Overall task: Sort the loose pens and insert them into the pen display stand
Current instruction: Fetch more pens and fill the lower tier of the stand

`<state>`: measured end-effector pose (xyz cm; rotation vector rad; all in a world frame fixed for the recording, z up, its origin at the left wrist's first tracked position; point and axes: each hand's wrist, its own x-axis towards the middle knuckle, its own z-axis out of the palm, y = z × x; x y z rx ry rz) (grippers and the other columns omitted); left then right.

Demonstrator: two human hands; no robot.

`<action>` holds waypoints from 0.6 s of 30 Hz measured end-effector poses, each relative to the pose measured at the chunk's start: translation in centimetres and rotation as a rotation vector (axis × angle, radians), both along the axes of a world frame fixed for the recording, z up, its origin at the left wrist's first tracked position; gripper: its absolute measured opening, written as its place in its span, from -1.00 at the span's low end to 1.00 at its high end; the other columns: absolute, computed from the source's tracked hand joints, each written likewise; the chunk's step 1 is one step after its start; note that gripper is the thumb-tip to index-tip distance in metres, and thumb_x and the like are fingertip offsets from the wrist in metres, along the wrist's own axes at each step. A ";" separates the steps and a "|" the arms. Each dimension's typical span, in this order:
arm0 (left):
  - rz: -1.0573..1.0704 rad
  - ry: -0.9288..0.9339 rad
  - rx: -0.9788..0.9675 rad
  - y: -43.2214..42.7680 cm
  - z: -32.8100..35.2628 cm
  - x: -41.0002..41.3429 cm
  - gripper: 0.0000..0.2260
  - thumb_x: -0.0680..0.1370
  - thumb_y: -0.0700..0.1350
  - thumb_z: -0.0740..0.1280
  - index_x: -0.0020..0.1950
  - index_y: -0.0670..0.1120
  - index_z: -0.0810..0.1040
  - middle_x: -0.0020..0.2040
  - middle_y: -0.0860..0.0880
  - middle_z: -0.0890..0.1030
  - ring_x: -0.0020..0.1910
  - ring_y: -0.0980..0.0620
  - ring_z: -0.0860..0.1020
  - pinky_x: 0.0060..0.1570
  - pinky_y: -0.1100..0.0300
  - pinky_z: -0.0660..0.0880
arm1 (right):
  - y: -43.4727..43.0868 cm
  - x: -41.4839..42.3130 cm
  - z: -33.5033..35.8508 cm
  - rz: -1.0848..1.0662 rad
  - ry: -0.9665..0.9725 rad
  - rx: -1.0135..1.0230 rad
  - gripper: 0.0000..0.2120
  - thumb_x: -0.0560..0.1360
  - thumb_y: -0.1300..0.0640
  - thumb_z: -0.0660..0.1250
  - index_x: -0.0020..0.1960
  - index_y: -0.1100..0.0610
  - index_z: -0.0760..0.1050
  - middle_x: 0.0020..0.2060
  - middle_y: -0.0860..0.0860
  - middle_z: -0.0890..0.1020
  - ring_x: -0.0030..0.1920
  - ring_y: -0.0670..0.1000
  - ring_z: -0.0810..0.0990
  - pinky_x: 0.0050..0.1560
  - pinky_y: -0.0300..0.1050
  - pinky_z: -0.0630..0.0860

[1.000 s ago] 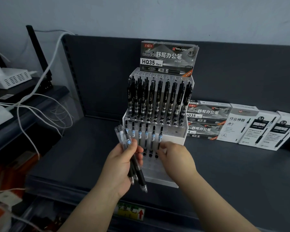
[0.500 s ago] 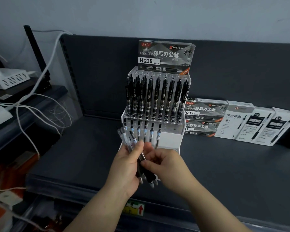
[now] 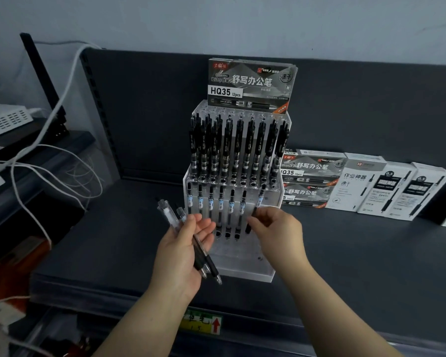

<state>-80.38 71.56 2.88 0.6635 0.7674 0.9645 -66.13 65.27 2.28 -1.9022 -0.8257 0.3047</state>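
A clear acrylic pen display stand (image 3: 243, 266) sits mid-shelf. Its upper tier holds several black pens (image 3: 238, 148); its lower tier holds several slim refills with blue labels (image 3: 220, 202). My left hand (image 3: 183, 249) holds a small bunch of loose pens (image 3: 206, 264) with clear barrels and black grips, tips pointing down right. My right hand (image 3: 274, 229) pinches one slim refill (image 3: 260, 199) upright, just right of the lower row, its lower end near the stand's holes.
Pen boxes (image 3: 366, 186) stand in a row right of the stand on the dark shelf (image 3: 371, 266). A printed box (image 3: 251, 85) tops the stand. White cables (image 3: 49, 161) and a white device (image 3: 5, 119) lie on the left.
My right hand drew one refill from the bunch in my left hand and lifted it up right to the stand's lower row. The left hand's fingers spread a little.
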 end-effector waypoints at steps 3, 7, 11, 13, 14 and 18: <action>-0.011 0.000 0.007 0.3 0.0 -0.1 -0.88 0.55 -0.13 0.28 -0.07 -0.14 0.57 -0.22 -0.04 0.63 -0.10 0.00 0.63 0.01 0.10 0.53 | 0.3 -0.2 -0.6 0.039 -0.128 -0.112 -0.94 0.48 0.15 0.36 -0.15 0.10 0.60 -0.39 -0.13 0.54 -0.32 -0.06 0.55 -0.25 -0.04 0.60; -0.031 0.029 0.020 0.6 0.1 -0.1 -0.87 0.56 -0.14 0.28 -0.12 -0.13 0.59 -0.29 0.00 0.56 -0.21 0.08 0.58 -0.02 0.10 0.52 | 0.6 -0.1 -0.7 0.046 -0.280 -0.222 -0.90 0.50 0.11 0.33 -0.15 0.10 0.57 -0.39 -0.12 0.52 -0.28 -0.01 0.52 -0.29 -0.15 0.47; -0.038 0.062 0.017 0.5 0.4 0.0 -0.87 0.54 -0.14 0.30 -0.15 -0.12 0.62 -0.28 0.01 0.53 -0.23 0.09 0.50 -0.06 0.10 0.53 | 0.8 0.0 -0.5 0.050 -0.319 -0.292 -0.82 0.50 0.06 0.32 -0.19 0.16 0.57 -0.33 0.05 0.63 -0.30 0.08 0.59 -0.26 -0.03 0.58; -0.052 0.074 0.025 0.5 0.5 0.0 -0.87 0.53 -0.13 0.31 -0.09 -0.13 0.63 -0.27 0.01 0.49 -0.21 0.08 0.48 -0.09 0.12 0.52 | 0.7 0.1 -0.4 0.061 -0.302 -0.299 -0.82 0.49 0.05 0.33 -0.18 0.15 0.57 -0.32 0.02 0.63 -0.32 0.07 0.60 -0.25 0.00 0.59; -0.060 0.077 0.025 0.4 0.5 0.1 -0.87 0.53 -0.13 0.31 -0.07 -0.13 0.64 -0.26 0.00 0.48 -0.20 0.07 0.48 -0.09 0.12 0.53 | 0.5 0.1 -0.5 0.057 -0.284 -0.284 -0.84 0.49 0.04 0.34 -0.16 0.13 0.56 -0.33 -0.03 0.60 -0.31 0.05 0.60 -0.25 0.01 0.60; -0.112 0.105 0.046 0.2 0.7 0.1 -0.85 0.51 -0.10 0.34 -0.02 -0.11 0.67 -0.22 0.00 0.50 -0.17 0.05 0.50 0.07 0.03 0.53 | -0.8 -0.8 0.0 0.035 -0.149 -0.075 -0.90 0.48 0.03 0.37 -0.12 0.04 0.50 -0.43 -0.10 0.50 -0.40 -0.12 0.50 -0.28 -0.08 0.60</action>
